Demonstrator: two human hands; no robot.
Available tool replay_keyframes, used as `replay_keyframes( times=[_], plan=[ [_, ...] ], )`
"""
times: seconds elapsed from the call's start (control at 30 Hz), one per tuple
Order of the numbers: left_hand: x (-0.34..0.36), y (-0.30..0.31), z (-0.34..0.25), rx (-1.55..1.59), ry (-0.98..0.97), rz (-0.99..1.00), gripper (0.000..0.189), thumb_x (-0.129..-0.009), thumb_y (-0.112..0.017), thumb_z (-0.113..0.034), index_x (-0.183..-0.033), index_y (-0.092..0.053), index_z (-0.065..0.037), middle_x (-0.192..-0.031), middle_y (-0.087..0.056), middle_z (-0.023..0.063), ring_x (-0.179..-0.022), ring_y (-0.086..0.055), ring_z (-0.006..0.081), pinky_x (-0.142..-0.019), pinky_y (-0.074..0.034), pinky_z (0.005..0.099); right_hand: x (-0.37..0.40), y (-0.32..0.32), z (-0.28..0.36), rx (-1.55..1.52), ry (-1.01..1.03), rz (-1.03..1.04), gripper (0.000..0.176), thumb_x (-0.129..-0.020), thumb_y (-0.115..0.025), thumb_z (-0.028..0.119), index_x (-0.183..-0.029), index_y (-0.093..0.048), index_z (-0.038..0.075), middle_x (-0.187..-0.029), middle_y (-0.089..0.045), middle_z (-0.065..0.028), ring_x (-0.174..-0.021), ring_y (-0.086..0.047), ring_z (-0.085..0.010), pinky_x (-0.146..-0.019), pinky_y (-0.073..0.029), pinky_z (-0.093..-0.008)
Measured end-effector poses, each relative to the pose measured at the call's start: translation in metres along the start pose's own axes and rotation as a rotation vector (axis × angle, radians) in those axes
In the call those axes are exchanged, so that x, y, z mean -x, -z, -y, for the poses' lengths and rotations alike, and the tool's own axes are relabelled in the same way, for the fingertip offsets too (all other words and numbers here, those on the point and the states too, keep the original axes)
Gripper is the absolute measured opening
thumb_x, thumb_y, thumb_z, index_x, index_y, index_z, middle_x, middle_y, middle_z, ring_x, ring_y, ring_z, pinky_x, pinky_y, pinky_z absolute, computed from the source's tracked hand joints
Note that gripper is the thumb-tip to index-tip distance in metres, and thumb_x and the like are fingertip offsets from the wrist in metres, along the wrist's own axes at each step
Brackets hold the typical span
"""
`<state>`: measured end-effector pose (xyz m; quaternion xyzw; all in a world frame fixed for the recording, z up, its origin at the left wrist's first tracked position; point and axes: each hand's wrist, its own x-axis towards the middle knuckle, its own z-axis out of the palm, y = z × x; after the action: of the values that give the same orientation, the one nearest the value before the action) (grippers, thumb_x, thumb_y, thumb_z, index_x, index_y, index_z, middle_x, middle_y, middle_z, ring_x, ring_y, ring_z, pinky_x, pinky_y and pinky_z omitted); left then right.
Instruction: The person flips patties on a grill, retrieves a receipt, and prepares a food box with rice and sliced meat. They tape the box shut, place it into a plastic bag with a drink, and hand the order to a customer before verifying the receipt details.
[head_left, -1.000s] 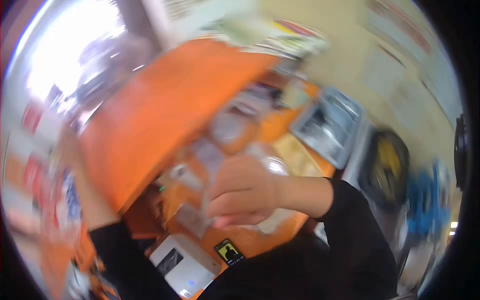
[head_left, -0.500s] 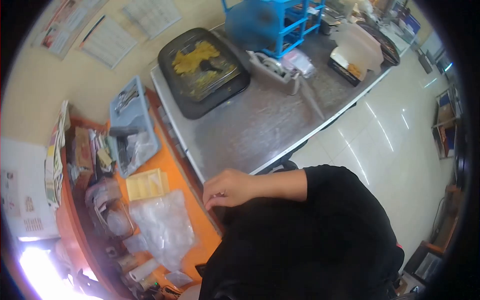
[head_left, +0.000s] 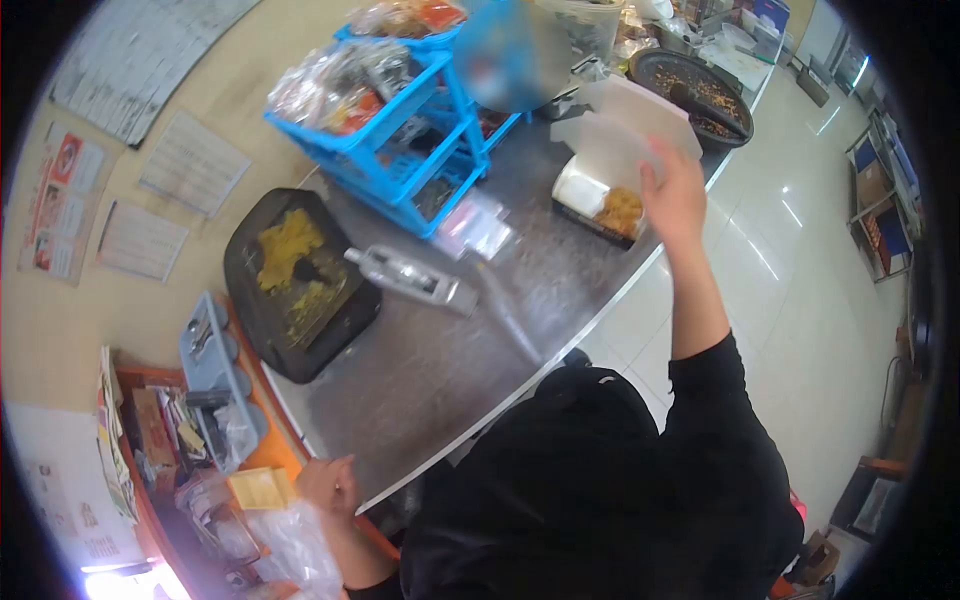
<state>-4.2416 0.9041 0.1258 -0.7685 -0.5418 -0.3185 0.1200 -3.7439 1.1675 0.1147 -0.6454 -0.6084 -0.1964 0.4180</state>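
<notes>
A carton [head_left: 572, 215] with dark outer sides stands near the steel table's edge, its white lid [head_left: 630, 120] raised and golden-brown food [head_left: 620, 211] inside. My right hand [head_left: 677, 195] is at the lid's right edge, thumb and fingers apart, overlapping the lid in this view. Low on the left, my left hand [head_left: 330, 485] hovers by the corner where the steel table meets the orange counter, fingers loosely bent and apart, nothing seen in them. Close beside it are a pale yellow divided tray [head_left: 262, 488] and clear plastic bags [head_left: 300, 550].
A black pan [head_left: 345, 335] of yellow food sits against the wall. Blue rack shelves [head_left: 385, 165] with bagged goods stand behind a grey holder [head_left: 415, 280] and plastic packets [head_left: 475, 228]. A round dark tray [head_left: 690, 85] lies beyond the carton. A blue-grey cutlery tray [head_left: 215, 350] rests at left.
My right hand has moved from the orange counter's edge across to the carton's lid. My left hand has come into view at lower left. The camera has swung toward the rack and carton.
</notes>
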Motion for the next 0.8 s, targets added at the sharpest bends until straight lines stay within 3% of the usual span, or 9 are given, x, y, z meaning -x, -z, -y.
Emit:
replay_keyframes(
  times=[0.1, 0.17, 0.23, 0.4, 0.5, 0.57, 0.67, 0.73, 0.8],
  plan=[
    [-0.071, -0.096, -0.061, 0.186, 0.099, 0.205, 0.002, -0.073, -0.066, -0.002, -0.074, -0.066, -0.004, -0.061, -0.058, 0.0083, -0.051, -0.054, 0.0236, -0.048, -0.040, 0.0327, -0.025, -0.039, -0.087, 0.108, -0.022, 0.160, 0.024, -0.083, -0.059, 0.016, -0.106, -0.064, 0.008, -0.087, -0.066, -0.0169, -0.084, -0.062, -0.0359, -0.074, -0.050, -0.0419],
    [-0.115, -0.148, -0.092, 0.361, 0.131, 0.233, 0.003, -0.075, -0.066, -0.003, -0.077, -0.067, -0.003, -0.066, -0.061, 0.0086, -0.056, -0.057, 0.0234, -0.051, -0.043, 0.0314, -0.021, -0.060, -0.124, 0.059, -0.089, 0.568, 0.025, -0.083, -0.059, 0.018, -0.105, -0.064, 0.008, -0.086, -0.065, -0.0191, -0.081, -0.062, -0.0368, -0.071, -0.050, -0.0432],
    [-0.153, -0.188, -0.120, 0.517, 0.254, 0.256, 0.007, -0.080, -0.065, -0.007, -0.085, -0.067, -0.004, -0.075, -0.064, 0.0100, -0.065, -0.061, 0.0246, -0.057, -0.047, 0.0309, -0.023, -0.040, -0.103, 0.109, 0.051, 0.893, 0.025, -0.083, -0.059, 0.020, -0.104, -0.065, 0.009, -0.084, -0.064, -0.0218, -0.078, -0.062, -0.0377, -0.069, -0.049, -0.0456],
    [-0.215, -0.282, -0.159, 0.428, 0.675, 0.657, 0.047, -0.089, -0.055, -0.036, -0.125, -0.050, -0.006, -0.101, -0.064, 0.0165, -0.092, -0.063, 0.0297, -0.080, -0.047, 0.0378, -0.044, 0.002, -0.087, -0.282, 0.001, 1.259, 0.026, -0.085, -0.059, 0.024, -0.104, -0.064, 0.007, -0.090, -0.065, -0.0208, -0.083, -0.062, -0.0353, -0.074, -0.049, -0.0404],
    [-0.221, -0.349, -0.172, 0.242, 0.660, 0.700, 0.056, -0.090, -0.049, -0.041, -0.129, -0.045, -0.001, -0.102, -0.063, 0.0225, -0.096, -0.062, 0.0333, -0.083, -0.047, 0.0428, -0.068, -0.015, -0.129, -0.542, -0.108, 0.783, 0.033, -0.086, -0.059, 0.024, -0.110, -0.061, 0.003, -0.105, -0.064, -0.0193, -0.096, -0.061, -0.0340, -0.084, -0.047, -0.0368],
    [-0.230, -0.374, -0.190, 0.178, 0.690, 0.769, 0.051, -0.091, -0.047, -0.037, -0.124, -0.048, 0.001, -0.100, -0.063, 0.0256, -0.096, -0.062, 0.0364, -0.083, -0.047, 0.0463, -0.106, -0.040, -0.151, -0.304, 0.024, 0.305, 0.039, -0.086, -0.059, 0.023, -0.116, -0.058, -0.001, -0.117, -0.060, -0.0173, -0.105, -0.058, -0.0327, -0.090, -0.044, -0.0355],
    [-0.230, -0.391, -0.193, 0.233, 0.622, 0.986, 0.037, -0.090, -0.045, -0.026, -0.113, -0.053, 0.002, -0.094, -0.063, 0.0274, -0.090, -0.061, 0.0410, -0.080, -0.046, 0.0502, -0.118, -0.087, -0.205, -0.147, -0.032, 0.550, 0.035, -0.083, -0.059, 0.016, -0.114, -0.058, -0.001, -0.106, -0.063, -0.0198, -0.098, -0.060, -0.0306, -0.088, -0.044, -0.0360],
    [-0.211, -0.386, -0.191, 0.289, 0.672, 0.866, 0.030, -0.089, -0.043, -0.021, -0.105, -0.054, 0.003, -0.089, -0.062, 0.0281, -0.086, -0.060, 0.0435, -0.079, -0.046, 0.0518, -0.118, -0.103, -0.223, -0.187, -0.052, 0.964, 0.034, -0.081, -0.059, 0.012, -0.113, -0.058, -0.001, -0.100, -0.064, -0.0208, -0.093, -0.061, -0.0290, -0.087, -0.044, -0.0351],
    [-0.184, -0.380, -0.181, 0.318, 0.722, 0.763, 0.028, -0.089, -0.042, -0.019, -0.101, -0.054, 0.003, -0.087, -0.062, 0.0288, -0.085, -0.059, 0.0450, -0.077, -0.045, 0.0528, -0.112, -0.091, -0.212, -0.294, -0.029, 1.007, 0.031, -0.080, -0.057, 0.009, -0.109, -0.059, 0.000, -0.093, -0.064, -0.0205, -0.087, -0.062, -0.0282, -0.083, -0.045, -0.0346]
  ],
)
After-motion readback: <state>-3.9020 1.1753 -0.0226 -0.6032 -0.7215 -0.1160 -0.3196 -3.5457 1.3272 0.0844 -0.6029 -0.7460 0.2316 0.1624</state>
